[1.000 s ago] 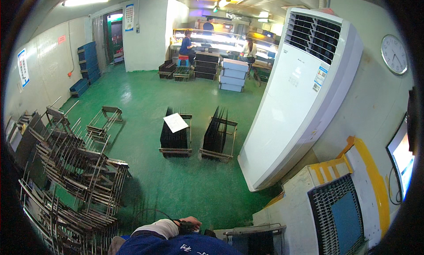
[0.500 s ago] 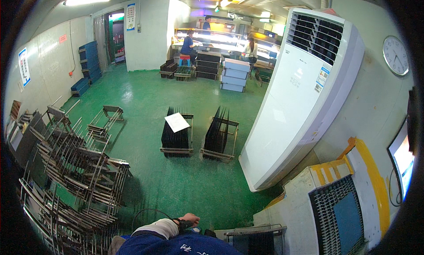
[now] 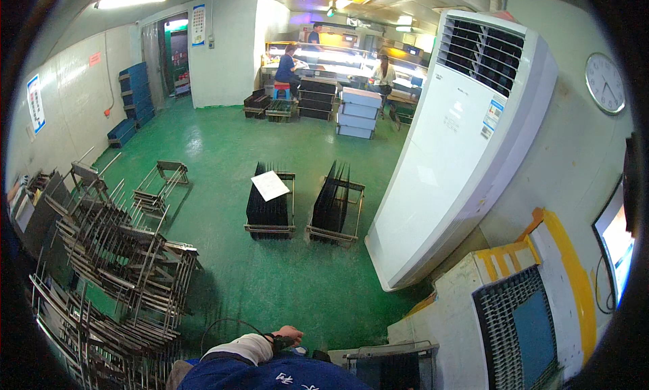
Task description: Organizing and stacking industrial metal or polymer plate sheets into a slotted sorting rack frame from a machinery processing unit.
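My left hand (image 3: 289, 334) is at the bottom of the view, its forearm bent across the front of my dark blue top (image 3: 270, 375). A white sleeve (image 3: 247, 349) and a dark band (image 3: 277, 343) circle the arm and wrist. The fingers look curled in; whatever they may hold is hidden. Close beside them lie a small pale item and a dark one, too small to name. A metal-framed rack (image 3: 395, 351) with dark panels stands just to the right. My right hand is out of view.
Metal racks (image 3: 122, 255) crowd the left. Two racks of dark panels (image 3: 267, 211) stand on the green floor (image 3: 236, 275), a white sheet (image 3: 270, 186) on one. A tall air conditioner (image 3: 453, 147) leans in at right. People work at a lit bench behind. Another person's hand (image 3: 13, 191) shows far left.
At the far left edge, another person's hand has come into view beside the racks. The seated person in blue at the back has shifted slightly. My left hand stays in the same place.
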The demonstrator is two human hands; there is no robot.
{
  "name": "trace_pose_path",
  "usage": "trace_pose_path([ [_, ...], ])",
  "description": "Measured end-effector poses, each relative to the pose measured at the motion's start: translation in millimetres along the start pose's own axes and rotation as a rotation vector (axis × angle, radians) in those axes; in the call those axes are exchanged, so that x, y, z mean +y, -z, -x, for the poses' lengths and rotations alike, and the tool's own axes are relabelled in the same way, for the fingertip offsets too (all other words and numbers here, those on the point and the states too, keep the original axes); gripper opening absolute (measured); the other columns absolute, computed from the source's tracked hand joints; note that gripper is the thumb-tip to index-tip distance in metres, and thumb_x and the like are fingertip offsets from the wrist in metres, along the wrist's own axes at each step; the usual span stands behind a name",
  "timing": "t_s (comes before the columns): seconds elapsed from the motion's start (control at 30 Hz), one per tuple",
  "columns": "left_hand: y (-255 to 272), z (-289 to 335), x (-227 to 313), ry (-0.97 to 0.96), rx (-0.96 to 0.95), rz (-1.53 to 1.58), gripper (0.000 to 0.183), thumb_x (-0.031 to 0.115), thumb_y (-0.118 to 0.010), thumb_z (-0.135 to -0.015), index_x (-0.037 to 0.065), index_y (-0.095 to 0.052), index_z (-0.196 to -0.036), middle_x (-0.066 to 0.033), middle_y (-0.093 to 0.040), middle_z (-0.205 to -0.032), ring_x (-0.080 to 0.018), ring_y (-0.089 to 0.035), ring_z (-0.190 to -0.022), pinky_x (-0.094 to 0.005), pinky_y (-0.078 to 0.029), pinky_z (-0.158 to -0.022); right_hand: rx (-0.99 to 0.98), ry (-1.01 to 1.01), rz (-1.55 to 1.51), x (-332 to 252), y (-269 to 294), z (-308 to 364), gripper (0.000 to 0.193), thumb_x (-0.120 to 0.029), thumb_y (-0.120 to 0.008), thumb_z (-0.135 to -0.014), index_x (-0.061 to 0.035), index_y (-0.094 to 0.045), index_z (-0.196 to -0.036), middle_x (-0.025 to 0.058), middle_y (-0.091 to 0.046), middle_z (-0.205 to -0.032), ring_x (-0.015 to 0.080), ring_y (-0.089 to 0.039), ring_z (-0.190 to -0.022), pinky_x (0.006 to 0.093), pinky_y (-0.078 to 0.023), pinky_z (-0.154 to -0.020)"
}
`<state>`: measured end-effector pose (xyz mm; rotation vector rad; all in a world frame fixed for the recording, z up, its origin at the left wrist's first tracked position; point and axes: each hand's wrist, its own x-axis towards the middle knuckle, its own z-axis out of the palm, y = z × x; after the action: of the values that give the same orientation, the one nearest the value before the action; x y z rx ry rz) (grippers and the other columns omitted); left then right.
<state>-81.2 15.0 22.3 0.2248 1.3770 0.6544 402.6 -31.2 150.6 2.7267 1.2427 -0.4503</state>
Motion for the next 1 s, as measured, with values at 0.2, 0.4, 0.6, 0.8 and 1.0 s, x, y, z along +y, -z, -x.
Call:
trace_pose_path([
  [0.2,13.9,-22.9,-14.7,-0.003,-0.023,0.014,0.022,0.01,-0.054,-0.085,0.005,-0.049,-0.063,-0.0041,-0.049,-0.057,-0.0151,-0.047,-0.046,-0.0303,-0.035,-0.04,0.002,-0.012,-0.029,-4.3,7.5,7.7,0.06,-0.057,-0.052,-0.08,-0.0038,-0.062,-0.107,0.0186,-0.06,-0.108,0.0359,-0.054,-0.104,0.0448,-0.042,-0.086],
  [0.4,14.1,-24.9,-18.7,-0.023,0.012,-0.026,0.02,0.014,-0.055,-0.086,0.002,-0.052,-0.07,-0.0054,-0.052,-0.061,-0.0149,-0.047,-0.048,-0.0302,-0.035,-0.04,-0.043,-0.038,-0.035,-12.8,23.5,17.6,0.061,-0.056,-0.052,-0.081,-0.0039,-0.06,-0.111,0.0181,-0.059,-0.112,0.0352,-0.053,-0.107,0.045,-0.041,-0.089],
  [0.6,25.8,-52.5,-34.2,-0.011,0.043,0.01,0.016,0.012,-0.06,-0.082,0.001,-0.055,-0.072,-0.0075,-0.054,-0.061,-0.0161,-0.052,-0.047,-0.0305,-0.04,-0.039,-0.056,-0.025,-0.02,-9.4,15.3,10.2,0.061,-0.057,-0.051,-0.081,-0.0051,-0.059,-0.112,0.0165,-0.059,-0.113,0.034,-0.053,-0.107,0.0435,-0.041,-0.089],
  [0.8,26.2,-47.6,-32.6,-0.037,0.038,-0.007,0.016,0.013,-0.06,-0.083,0.0,-0.056,-0.075,-0.0067,-0.054,-0.061,-0.0154,-0.051,-0.047,-0.0304,-0.04,-0.039,-0.041,-0.029,-0.013,-7.2,9.3,6.6,0.062,-0.058,-0.051,-0.08,-0.0049,-0.06,-0.11,0.0161,-0.059,-0.112,0.0334,-0.054,-0.106,0.0437,-0.042,-0.088],
  [1.0,26.3,-41.5,-25.4,0.027,-0.006,-0.003,0.016,0.015,-0.056,-0.085,0.0,-0.053,-0.079,-0.0068,-0.054,-0.063,-0.0161,-0.05,-0.048,-0.0296,-0.037,-0.039,0.02,0.017,-0.026,0.9,-2.5,-1.8,0.062,-0.059,-0.052,-0.079,-0.0032,-0.063,-0.104,0.0195,-0.061,-0.104,0.0368,-0.056,-0.101,0.0448,-0.043,-0.084],
])
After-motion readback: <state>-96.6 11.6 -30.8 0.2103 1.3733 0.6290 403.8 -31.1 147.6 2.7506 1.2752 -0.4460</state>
